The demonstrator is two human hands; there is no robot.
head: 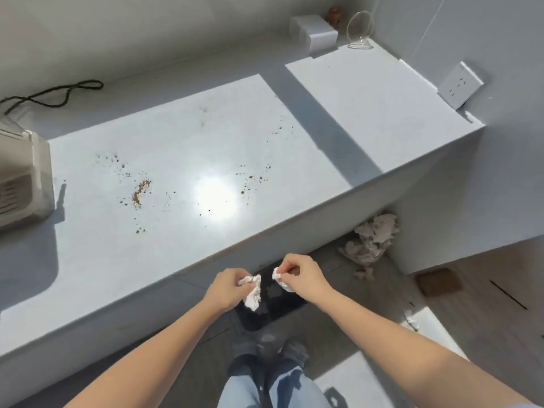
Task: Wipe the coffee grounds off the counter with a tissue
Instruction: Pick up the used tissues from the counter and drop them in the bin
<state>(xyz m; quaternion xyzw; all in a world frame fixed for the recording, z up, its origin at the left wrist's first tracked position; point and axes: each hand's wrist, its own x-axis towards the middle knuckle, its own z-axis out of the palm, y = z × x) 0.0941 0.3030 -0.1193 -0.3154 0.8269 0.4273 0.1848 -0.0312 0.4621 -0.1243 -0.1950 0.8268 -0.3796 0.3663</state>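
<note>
You're pinching tissue in both hands, left hand nearer grounds, lying beyond-left on bench; right hand farther.

Quick tally from where we're standing: we count one white worktop, two hands, a left hand and a right hand, and two bits of tissue, a left tissue piece and a right tissue piece. Coffee grounds sit in two loose patches, a left patch and a right patch. One black cord, one white box, one wall socket, one heap of crumpled paper on the floor.
</note>
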